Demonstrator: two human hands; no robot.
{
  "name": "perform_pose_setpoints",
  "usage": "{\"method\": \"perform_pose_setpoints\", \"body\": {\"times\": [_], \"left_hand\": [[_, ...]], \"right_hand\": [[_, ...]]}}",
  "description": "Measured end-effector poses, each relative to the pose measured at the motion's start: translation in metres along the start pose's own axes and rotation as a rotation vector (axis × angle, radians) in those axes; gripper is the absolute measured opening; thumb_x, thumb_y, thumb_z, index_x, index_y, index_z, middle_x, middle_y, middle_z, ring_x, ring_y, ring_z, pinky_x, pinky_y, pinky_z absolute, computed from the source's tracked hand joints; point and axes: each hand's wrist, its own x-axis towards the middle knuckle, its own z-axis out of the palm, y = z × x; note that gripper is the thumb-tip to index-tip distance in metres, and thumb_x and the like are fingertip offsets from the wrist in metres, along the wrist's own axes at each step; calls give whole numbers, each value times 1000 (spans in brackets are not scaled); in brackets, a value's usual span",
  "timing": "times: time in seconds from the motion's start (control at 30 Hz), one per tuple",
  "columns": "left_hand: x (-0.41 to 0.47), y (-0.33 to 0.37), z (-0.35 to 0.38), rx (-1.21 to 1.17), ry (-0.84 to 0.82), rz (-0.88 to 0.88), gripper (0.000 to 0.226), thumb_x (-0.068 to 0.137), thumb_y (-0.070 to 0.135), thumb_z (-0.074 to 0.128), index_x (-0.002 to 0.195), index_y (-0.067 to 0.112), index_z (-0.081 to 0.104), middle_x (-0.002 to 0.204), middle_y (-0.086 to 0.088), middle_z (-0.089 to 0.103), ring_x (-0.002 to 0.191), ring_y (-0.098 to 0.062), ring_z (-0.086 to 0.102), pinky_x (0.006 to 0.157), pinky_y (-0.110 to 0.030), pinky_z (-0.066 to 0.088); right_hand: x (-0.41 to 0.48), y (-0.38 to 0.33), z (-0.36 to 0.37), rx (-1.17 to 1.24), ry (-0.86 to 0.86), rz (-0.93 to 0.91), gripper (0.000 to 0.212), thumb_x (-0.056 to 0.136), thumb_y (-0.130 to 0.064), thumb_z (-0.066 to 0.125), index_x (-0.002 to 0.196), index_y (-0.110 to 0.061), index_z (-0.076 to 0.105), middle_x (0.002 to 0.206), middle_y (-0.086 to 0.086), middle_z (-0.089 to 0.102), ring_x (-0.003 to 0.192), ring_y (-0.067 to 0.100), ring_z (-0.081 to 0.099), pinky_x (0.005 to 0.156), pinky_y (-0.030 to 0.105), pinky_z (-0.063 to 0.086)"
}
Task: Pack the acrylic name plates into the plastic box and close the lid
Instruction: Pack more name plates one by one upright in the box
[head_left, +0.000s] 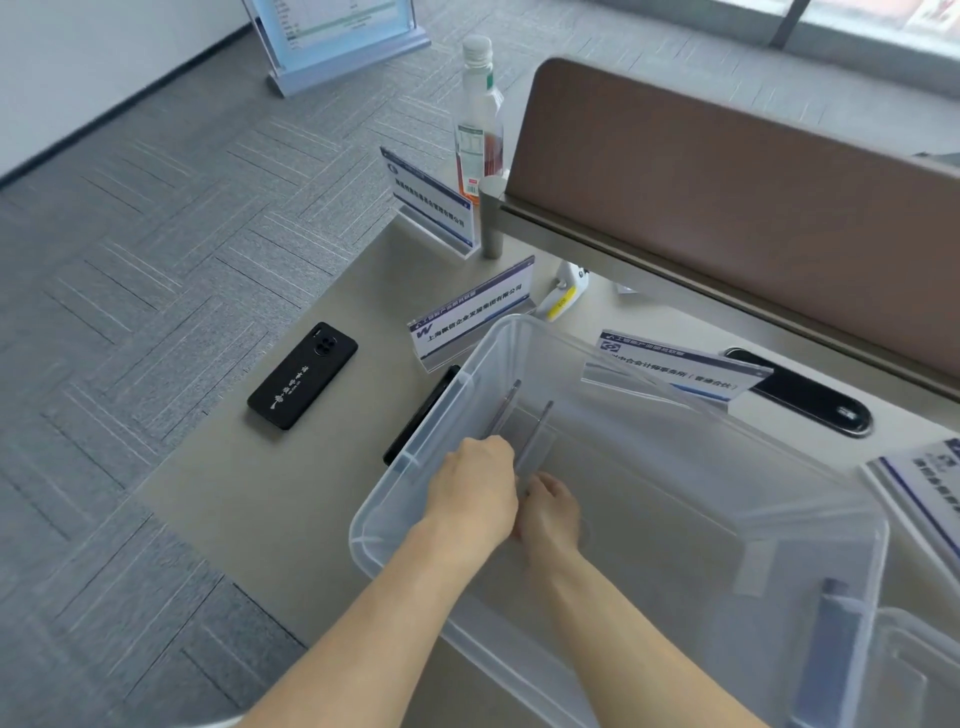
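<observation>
Two clear acrylic name plates (524, 431) stand on edge inside the translucent plastic box (810, 525), near its far left corner, side by side and close together. The left hand (475, 491) is down in the box with its fingers curled onto the near end of the left plate. The right hand (549, 506) sits just beside it, lower, its fingers bent at the base of the right plate; whether they actually pinch it, hard to tell from here. Both forearms reach in over the box's near rim.

The box has no lid on and takes up the middle of the grey surface (260, 493). Outside it, more name plates wait: one with a W logo (470, 317) just behind the far left corner, another (431, 200) upright further back, a third (680, 369) leaning behind the box's far wall, and a fourth (919, 483) at the right edge.

A black phone (302, 375) lies left of the box, well apart. A clear bottle (480, 111) stands at the back, beside a brown divider panel (727, 208).
</observation>
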Motion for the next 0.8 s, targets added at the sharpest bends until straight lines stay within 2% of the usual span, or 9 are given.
{"method": "perform_pose_setpoints", "body": {"times": [0.1,0.2,0.27,0.47,0.57,0.67,0.73,0.8], "left_hand": [[2,-1,0,-14,11,14,18,97,15,59,80,14,52,90,-11,69,83,-32,67,67,-37,53],[1,0,-1,-7,18,26,20,98,17,59,80,14,50,91,-12,70,86,-33,69,68,-38,55],[1,0,-1,4,23,34,17,99,18,58,83,14,53,93,-12,71,89,-33,70,70,-38,55],[1,1,-1,21,15,28,14,101,21,56,98,10,64,99,-12,71,94,-34,70,68,-36,51],[-6,2,-4,22,30,54,27,102,31,55,116,11,65,109,-12,72,105,-35,69,81,-41,56],[-15,6,-17,38,135,139,32,102,38,51,121,15,63,107,-7,74,103,-33,70,82,-40,57],[-22,17,-34,-150,176,160,35,100,40,51,123,19,66,105,0,76,101,-26,70,86,-39,57],[-28,38,-56,-389,186,184,36,99,42,54,124,21,69,107,5,77,99,-15,71,89,-32,56]], "right_hand": [[3,2,2,-20,6,-10,12,99,-17,46,107,-20,55,100,5,67,98,29,67,96,50,54],[3,6,5,-37,7,-30,35,99,-20,48,133,-14,57,126,8,66,116,30,64,103,51,50],[3,7,5,-37,4,-41,41,100,-19,48,140,-11,52,134,7,62,122,28,61,107,48,47],[4,9,3,-37,-20,-52,44,100,-16,48,144,-11,49,132,6,62,125,26,59,109,48,46],[3,10,3,-13,-35,-49,52,97,-24,52,147,-16,45,142,4,58,126,28,60,109,52,46],[-11,-4,-12,7,-18,-81,52,96,-26,55,146,-17,44,128,3,61,117,28,63,104,53,49],[-28,-19,-33,10,-10,-128,46,96,-23,54,142,-19,47,116,1,60,112,31,64,100,54,51],[-49,-36,-63,-3,7,-197,44,95,-22,55,139,-18,51,117,-1,63,112,30,64,100,54,52]]}}
